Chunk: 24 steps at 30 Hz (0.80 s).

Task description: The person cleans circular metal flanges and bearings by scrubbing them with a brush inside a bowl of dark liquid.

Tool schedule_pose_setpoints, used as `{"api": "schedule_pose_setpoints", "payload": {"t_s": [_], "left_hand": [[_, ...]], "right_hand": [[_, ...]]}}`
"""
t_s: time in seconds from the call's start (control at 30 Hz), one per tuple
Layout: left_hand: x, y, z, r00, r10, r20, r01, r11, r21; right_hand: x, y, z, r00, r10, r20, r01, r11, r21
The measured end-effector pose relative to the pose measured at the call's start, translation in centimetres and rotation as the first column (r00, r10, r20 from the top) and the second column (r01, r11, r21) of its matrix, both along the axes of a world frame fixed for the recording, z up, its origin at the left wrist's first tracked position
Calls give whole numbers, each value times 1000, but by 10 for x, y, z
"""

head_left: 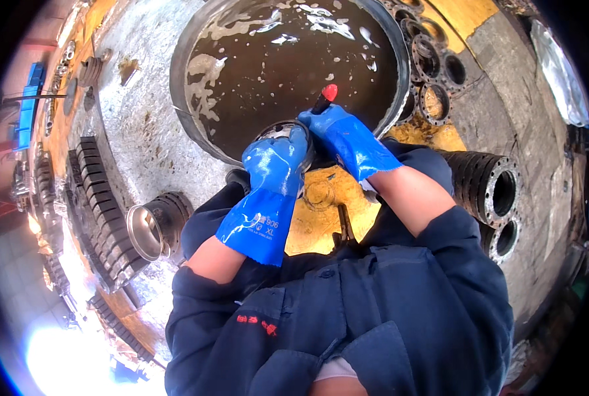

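Note:
Both my hands wear wet blue rubber gloves at the near rim of a large round tub [179, 89] of murky brown liquid. My left hand [273, 162] is closed over a round metal ring part [282, 128], steadying it at the tub's edge. To its right, my right hand [334, 129] grips a tool by its black handle with a red end [327, 96]. The red end points up and away from me, over the liquid. The tool's working end is hidden behind the glove and the ring, so its kind cannot be made out.
Metal flange rings [426, 59] lie beyond the tub's right side. Stacked flanges [486, 185] stand beside my right knee. At left are a flanged metal cylinder [159, 228] and a long row of dark rings [100, 204]. A yellow surface [321, 228] shows between my legs.

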<state>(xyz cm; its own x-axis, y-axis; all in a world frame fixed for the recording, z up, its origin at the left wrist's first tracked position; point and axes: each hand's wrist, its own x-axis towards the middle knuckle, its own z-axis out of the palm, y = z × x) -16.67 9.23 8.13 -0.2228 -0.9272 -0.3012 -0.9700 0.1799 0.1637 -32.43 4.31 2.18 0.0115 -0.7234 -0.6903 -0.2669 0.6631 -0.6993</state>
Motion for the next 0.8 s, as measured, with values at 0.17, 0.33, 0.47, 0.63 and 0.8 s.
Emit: {"api": "schedule_pose_setpoints", "payload": {"t_s": [0.17,0.33,0.47,0.63,0.8], "left_hand": [[7,8,-26,997,-38,-68,31,994,-105],[1,18,-12,985,-168,22,168,954,-249],[0,23,-29,946,-279,166,322,870,-373],[-15,26,-14,968,-245,55,248,904,-348],[-11,41,1,956,-272,114,294,858,-421]], "right_hand": [[-3,-3,12,985,109,-134,-111,994,-7],[-9,5,14,972,157,-174,-177,978,-108],[-10,9,5,979,75,-192,-113,974,-196],[-26,32,1,919,-118,-377,-184,718,-672],[-39,53,-3,845,-187,-501,-299,612,-732]]}}
